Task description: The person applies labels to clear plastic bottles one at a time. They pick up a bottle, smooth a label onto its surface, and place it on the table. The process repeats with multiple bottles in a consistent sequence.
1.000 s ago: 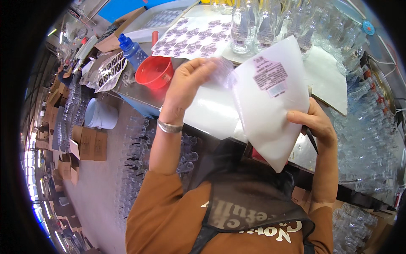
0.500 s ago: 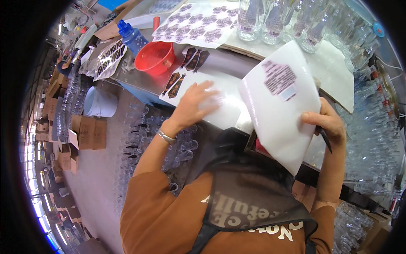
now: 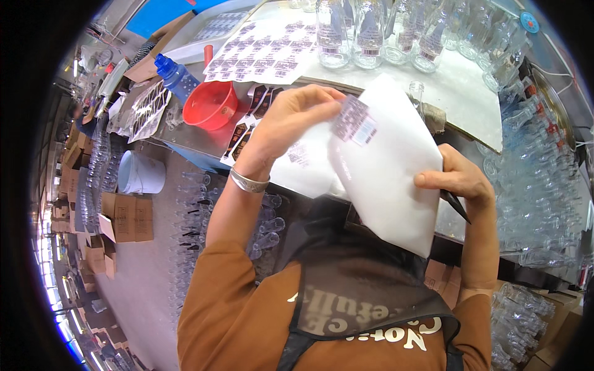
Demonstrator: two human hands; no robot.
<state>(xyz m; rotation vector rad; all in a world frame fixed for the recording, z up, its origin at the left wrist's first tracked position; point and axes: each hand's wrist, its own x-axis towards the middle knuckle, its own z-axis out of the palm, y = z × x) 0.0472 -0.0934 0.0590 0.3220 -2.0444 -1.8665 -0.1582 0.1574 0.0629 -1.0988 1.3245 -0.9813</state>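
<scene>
My right hand (image 3: 461,176) is closed on a white backing sheet (image 3: 402,179), thumb on top, tilted up in front of me. A dark pointed tool (image 3: 456,206) sticks out beneath that hand; its kind I cannot make out. A printed label (image 3: 355,122) with dark text and a pale blue patch lies at the sheet's upper left edge. Thumb and fingers of my left hand (image 3: 297,117) pinch this label at its corner. Below the left hand, another white sheet (image 3: 306,164) with faint print lies on the table. Dark tie-shaped labels (image 3: 238,136) lie beside it.
Clear labelled bottles (image 3: 368,43) stand at the back, near a large label sheet (image 3: 263,52). A red bowl (image 3: 210,108) and a blue bottle (image 3: 176,77) are at left. A bottle neck (image 3: 416,93) and brown cloth (image 3: 435,117) sit behind the sheet. Many glasses (image 3: 538,179) fill the right.
My left hand has risen from the lower white sheet to the label and now pinches its corner. The label has shifted left to the sheet's edge; the held sheet moved slightly left.
</scene>
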